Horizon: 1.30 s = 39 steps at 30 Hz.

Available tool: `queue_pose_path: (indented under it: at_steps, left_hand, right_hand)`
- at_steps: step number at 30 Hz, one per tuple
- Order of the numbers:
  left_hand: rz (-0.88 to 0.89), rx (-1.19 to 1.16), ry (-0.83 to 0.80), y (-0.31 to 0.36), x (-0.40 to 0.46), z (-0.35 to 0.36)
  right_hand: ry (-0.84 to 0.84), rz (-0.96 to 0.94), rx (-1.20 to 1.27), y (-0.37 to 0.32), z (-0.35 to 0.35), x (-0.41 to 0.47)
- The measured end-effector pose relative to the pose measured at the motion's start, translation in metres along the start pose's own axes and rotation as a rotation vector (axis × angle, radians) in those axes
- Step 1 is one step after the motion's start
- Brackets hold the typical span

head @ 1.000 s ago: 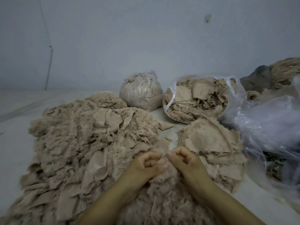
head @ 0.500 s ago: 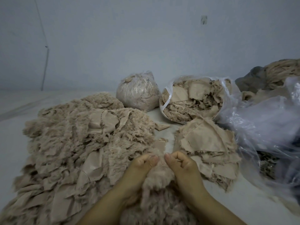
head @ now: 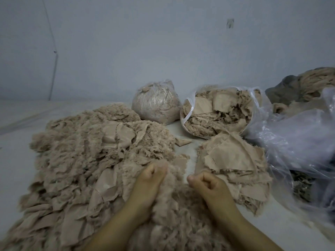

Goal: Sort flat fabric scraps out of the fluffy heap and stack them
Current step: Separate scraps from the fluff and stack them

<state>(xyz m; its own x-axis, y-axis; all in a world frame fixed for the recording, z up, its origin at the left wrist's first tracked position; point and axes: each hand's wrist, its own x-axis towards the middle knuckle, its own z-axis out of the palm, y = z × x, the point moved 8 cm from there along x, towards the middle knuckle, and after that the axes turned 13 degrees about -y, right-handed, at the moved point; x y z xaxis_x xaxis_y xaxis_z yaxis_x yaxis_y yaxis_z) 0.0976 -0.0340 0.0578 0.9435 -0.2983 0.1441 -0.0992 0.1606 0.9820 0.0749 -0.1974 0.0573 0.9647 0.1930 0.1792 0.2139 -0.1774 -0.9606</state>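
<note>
both fists are curled: left hand pinches fluff on the fluffy heap, right hand looks closed, its hold unclear. stack of flat scraps lies at two o'clock, just beside it.

No readable text, labels, brands or numbers are showing anywhere: nothing on the wall, the plastic bags or the fabric scraps. A small mark on the wall is showing no legible characters.
</note>
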Motion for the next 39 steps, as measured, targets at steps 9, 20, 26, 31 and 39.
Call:
queue_pose_path:
  at_steps: [9, 20, 26, 31, 39]
  left_hand:
    - [0.157, 0.138, -0.037, 0.017, -0.001, 0.002]
    - [-0.172, -0.131, 0.016, -0.020, -0.002, 0.006]
    - [-0.108, -0.348, 0.291, 0.002, -0.009, -0.026]
    - [-0.140, 0.121, 0.038, -0.001, -0.003, -0.006]
    - [-0.153, -0.023, -0.212, -0.004, -0.006, 0.013]
  right_hand:
    - [0.012, 0.162, 0.517, 0.020, 0.011, -0.001]
    - [-0.064, 0.186, 0.096, 0.013, 0.022, -0.003]
    - [-0.034, 0.056, 0.195, 0.001, 0.012, -0.002]
    - [-0.180, 0.004, -0.137, -0.004, 0.021, -0.002]
    - [0.148, 0.099, 0.509, 0.018, -0.004, 0.002]
